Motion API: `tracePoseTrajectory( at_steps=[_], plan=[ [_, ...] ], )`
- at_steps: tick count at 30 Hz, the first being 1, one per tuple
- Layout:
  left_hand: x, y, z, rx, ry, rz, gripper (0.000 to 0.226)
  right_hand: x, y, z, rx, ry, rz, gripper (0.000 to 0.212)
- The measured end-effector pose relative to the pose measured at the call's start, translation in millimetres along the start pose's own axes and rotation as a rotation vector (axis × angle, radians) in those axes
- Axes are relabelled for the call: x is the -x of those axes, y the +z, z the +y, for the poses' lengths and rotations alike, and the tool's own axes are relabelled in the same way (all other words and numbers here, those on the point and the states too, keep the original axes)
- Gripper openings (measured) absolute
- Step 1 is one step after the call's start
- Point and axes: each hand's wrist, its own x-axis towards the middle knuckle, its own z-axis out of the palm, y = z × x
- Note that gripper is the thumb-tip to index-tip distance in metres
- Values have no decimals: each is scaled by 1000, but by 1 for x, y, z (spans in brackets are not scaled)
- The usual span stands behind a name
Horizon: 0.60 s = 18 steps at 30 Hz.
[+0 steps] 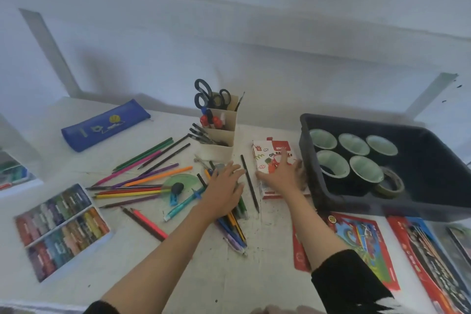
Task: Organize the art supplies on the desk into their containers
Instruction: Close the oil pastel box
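"OIL PASTELS" on the pastel box (pixel 277 158)

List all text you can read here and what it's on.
"OIL PA...LS": on the white box; the right hand hides the middle letters.
Print on the blue pencil case: too blurred to read.
Print on the pastel wrappers: too blurred.
Print on the red packets: too blurred.

Place: art desk in a plain white-walled room.
Surface: white worktop (pixel 229 275), flecked with dark marks.
Supplies: coloured pencils (pixel 142 181), open oil pastels (pixel 61 229), scissors (pixel 204 94) in an organiser (pixel 221 135), tape rolls (pixel 334 163) in a bin (pixel 433 160).
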Motion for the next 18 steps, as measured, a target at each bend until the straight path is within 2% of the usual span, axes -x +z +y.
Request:
tracePoseTrajectory(
  at_steps=[3, 6, 9, 11, 13, 15, 18],
  plan=[
    [-9, -7, 15, 312, -116, 46, 43, 7, 1, -4, -120, -34, 103, 115],
    [-21, -21, 40, 687, -275, 109, 43, 28, 3, -11, -252, -147, 247, 111],
    [-27, -35, 60, 911, -242, 143, 25, 48, 2, -14, -323, -297, 332, 108],
    [-28, -44, 67, 983, -198, 161, 21, 54, -7, -13, -336, -400, 310, 104],
    [-29, -56, 68, 979, -144, 181, 22, 56, -23, -13, -333, -488, 332, 91],
    [-29, -72, 69, 946, -69, 203, 19, 57, -45, -21, -286, -558, 441, 80],
    [-28, -101, 73, 870, 23, 245, 17, 53, -82, -44, -189, -661, 595, 75]
  ],
)
